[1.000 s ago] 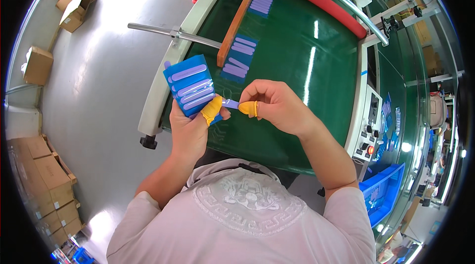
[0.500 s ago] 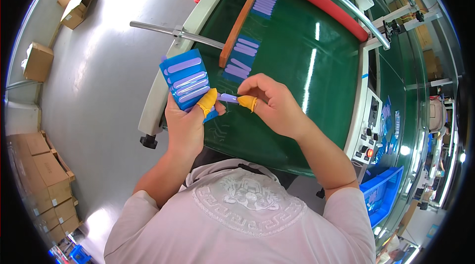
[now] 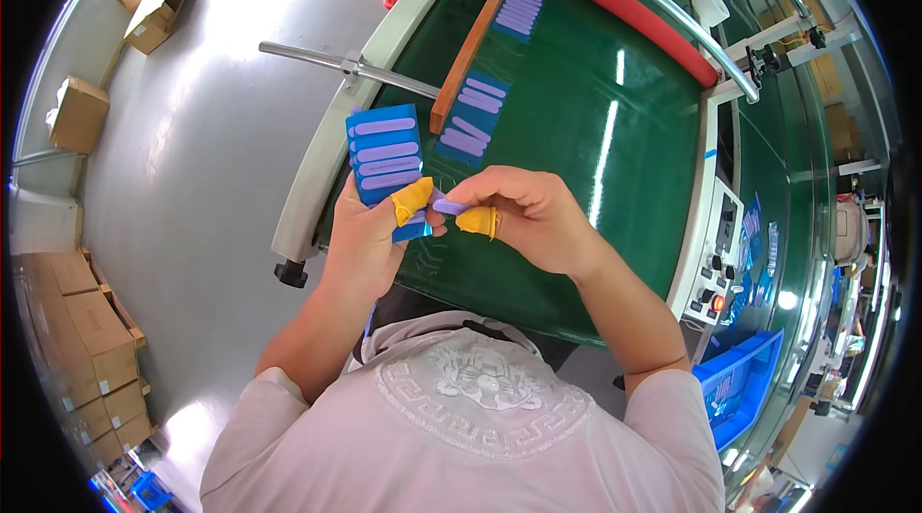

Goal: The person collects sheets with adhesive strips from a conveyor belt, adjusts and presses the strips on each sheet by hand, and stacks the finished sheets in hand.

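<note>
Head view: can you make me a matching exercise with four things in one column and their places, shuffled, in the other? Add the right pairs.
Things
1. Blue pack with lilac strips
2. Wooden bar
3. Red roller
4. Blue bin

Places
A. Spanning the green belt crosswise, at its far part
B. Lower right of the picture, below the control panel
C. Held in the left hand
D. Lengthwise near the belt's left side

Right pairs: 1-C, 2-D, 3-A, 4-B
</note>
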